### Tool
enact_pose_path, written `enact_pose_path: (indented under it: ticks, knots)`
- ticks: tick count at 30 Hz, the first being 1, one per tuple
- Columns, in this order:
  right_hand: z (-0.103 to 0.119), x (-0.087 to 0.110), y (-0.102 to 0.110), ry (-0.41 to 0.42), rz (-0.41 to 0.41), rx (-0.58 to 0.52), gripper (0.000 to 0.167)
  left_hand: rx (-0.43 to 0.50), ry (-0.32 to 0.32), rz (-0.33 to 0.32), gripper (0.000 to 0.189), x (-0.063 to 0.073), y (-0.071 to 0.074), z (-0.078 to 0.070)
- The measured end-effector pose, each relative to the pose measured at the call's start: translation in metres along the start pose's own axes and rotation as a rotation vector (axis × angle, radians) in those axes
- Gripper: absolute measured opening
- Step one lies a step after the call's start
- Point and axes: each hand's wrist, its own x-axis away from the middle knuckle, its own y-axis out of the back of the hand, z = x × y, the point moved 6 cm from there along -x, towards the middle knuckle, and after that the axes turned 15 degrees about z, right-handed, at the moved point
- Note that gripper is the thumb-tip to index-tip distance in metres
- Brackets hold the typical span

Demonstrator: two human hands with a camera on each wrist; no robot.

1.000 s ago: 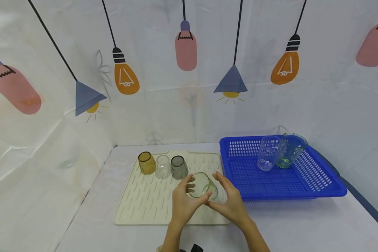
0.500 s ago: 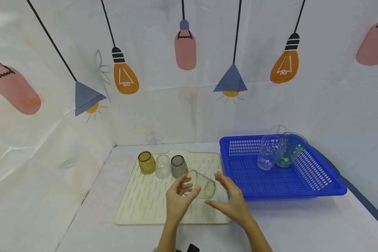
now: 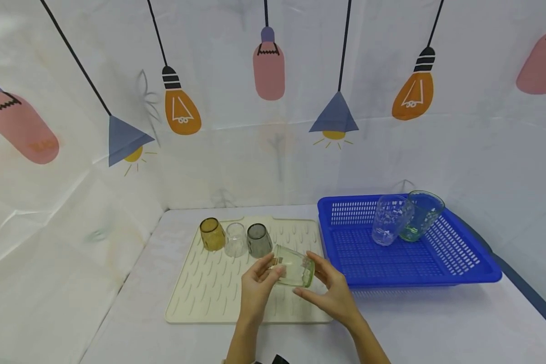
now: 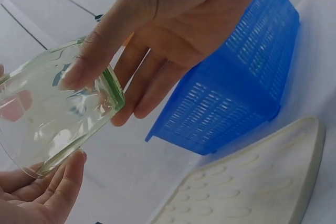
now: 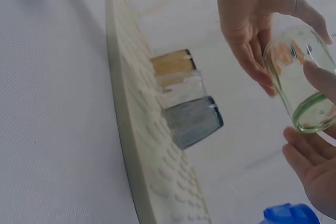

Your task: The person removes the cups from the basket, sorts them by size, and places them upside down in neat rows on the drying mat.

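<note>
Head view: one pale green glass (image 3: 294,268), lower centre of frame, tipped sideways; left hand (image 3: 256,289) pinches its rim end; right hand (image 3: 331,289), thumb and fingers parted around its base, grip unclear.

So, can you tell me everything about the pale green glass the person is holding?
The pale green glass is see-through, with a round mouth and a thicker, greener base. It looks empty. It's tipped nearly onto its side, held in the air above the cream mat, with its mouth toward the left hand, which grips it near the rim. The right hand curves around the base end.
</note>
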Motion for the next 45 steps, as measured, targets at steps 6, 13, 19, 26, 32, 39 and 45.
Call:
enact_pose_path:
  ticks: [6, 13, 19, 26, 32, 39, 45]
  knots:
    - [0.002, -0.001, 0.000, 0.000, 0.005, -0.075, 0.072, 0.044, -0.006, 0.027, 0.052, -0.002, -0.001, 0.004]
    - [0.003, -0.003, 0.000, 0.032, 0.025, -0.203, 0.070, 0.071, 0.013, 0.097, 0.052, -0.002, -0.007, 0.006]
    - [0.002, -0.003, 0.002, 0.058, 0.029, -0.297, 0.067, 0.062, 0.044, 0.155, 0.049, -0.002, -0.012, 0.009]
    - [0.000, -0.003, 0.004, 0.015, 0.031, -0.344, 0.067, 0.079, 0.047, 0.214, 0.050, -0.001, -0.016, 0.012]
    - [0.001, -0.004, 0.006, 0.061, -0.006, -0.381, 0.065, 0.057, 0.051, 0.274, 0.054, -0.001, -0.019, 0.012]
    - [-0.003, -0.012, 0.013, 0.054, -0.076, -0.415, 0.064, -0.142, 0.054, 0.190, 0.053, 0.005, -0.007, 0.019]
    - [-0.011, -0.017, 0.018, 0.000, -0.098, -0.390, 0.064, -0.249, 0.075, 0.097, 0.050, 0.022, 0.015, 0.027]
